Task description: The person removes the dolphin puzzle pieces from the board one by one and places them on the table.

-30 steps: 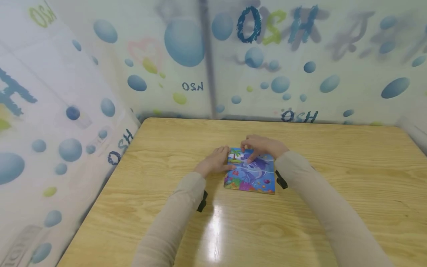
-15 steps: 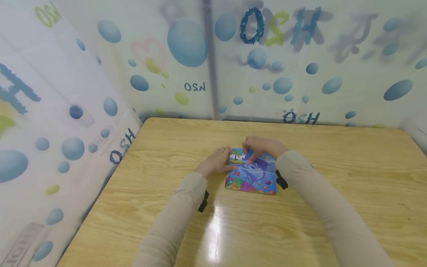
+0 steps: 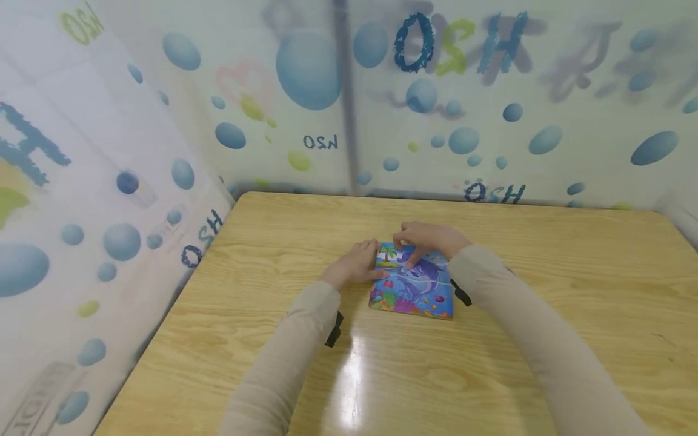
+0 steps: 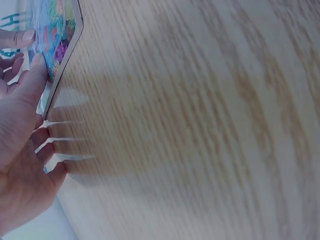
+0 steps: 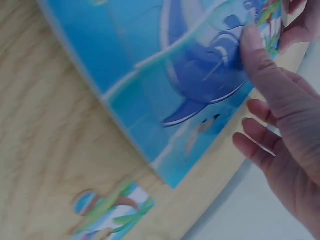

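Note:
A jigsaw puzzle [image 3: 411, 297] with dolphins, coral and a palm tree lies flat on the wooden table. My left hand [image 3: 351, 266] is at its left side, thumb over the picture and fingertips on the table just off the edge, as the left wrist view [image 4: 30, 145] shows. From the far side my right hand [image 3: 428, 239] reaches over the puzzle. Its thumb [image 5: 255, 47] presses on the dolphin picture, while the other fingers are loosely bent near the far edge. Seams between pieces show faintly in the right wrist view.
One loose puzzle piece [image 5: 117, 212] with a palm-leaf print lies on the table beside the puzzle's right side; the head view does not show it. Walls with blue bubble prints [image 3: 308, 69] stand behind and to the left of the table [image 3: 305, 224].
My right index finger has shifted slightly to the left while the thumb stays on the picture. The left hand and the puzzle have hardly moved; the view has swung a little.

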The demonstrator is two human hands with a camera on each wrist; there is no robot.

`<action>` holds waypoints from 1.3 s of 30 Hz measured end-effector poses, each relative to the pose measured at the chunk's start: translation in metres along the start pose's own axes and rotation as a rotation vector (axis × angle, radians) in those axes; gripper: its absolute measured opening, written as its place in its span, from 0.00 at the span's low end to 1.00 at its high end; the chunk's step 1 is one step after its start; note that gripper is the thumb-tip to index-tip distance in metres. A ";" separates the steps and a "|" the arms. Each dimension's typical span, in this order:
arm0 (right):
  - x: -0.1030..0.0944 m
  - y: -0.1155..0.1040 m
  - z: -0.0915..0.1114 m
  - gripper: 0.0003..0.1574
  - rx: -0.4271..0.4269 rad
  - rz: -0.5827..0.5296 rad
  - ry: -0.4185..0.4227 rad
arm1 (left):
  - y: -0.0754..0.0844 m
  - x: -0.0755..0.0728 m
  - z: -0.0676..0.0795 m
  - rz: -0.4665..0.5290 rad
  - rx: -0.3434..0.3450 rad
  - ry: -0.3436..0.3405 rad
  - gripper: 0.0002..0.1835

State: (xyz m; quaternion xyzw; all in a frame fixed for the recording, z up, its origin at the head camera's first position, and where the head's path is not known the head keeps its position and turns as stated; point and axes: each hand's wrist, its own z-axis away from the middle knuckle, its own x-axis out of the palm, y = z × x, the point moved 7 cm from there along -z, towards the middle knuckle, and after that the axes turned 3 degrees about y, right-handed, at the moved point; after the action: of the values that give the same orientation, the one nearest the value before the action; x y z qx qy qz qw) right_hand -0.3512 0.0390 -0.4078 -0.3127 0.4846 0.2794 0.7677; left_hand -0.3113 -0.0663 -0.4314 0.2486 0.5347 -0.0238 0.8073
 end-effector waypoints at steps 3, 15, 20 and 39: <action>0.001 0.001 -0.002 0.23 0.024 0.022 -0.034 | 0.002 0.001 -0.001 0.006 0.004 0.001 0.43; 0.005 0.009 0.006 0.22 0.137 -0.289 0.089 | 0.001 0.002 0.000 -0.004 -0.006 -0.005 0.44; 0.007 0.012 0.009 0.26 0.153 -0.370 0.140 | 0.000 0.003 -0.001 -0.011 -0.007 -0.005 0.44; 0.006 0.012 0.020 0.24 0.226 -0.396 0.260 | 0.000 0.001 -0.001 0.042 -0.011 0.002 0.44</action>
State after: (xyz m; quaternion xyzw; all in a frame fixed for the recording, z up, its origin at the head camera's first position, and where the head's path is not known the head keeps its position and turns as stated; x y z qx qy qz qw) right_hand -0.3464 0.0622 -0.4096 -0.3471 0.5365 0.0253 0.7688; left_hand -0.3117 -0.0659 -0.4330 0.2555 0.5304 -0.0036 0.8083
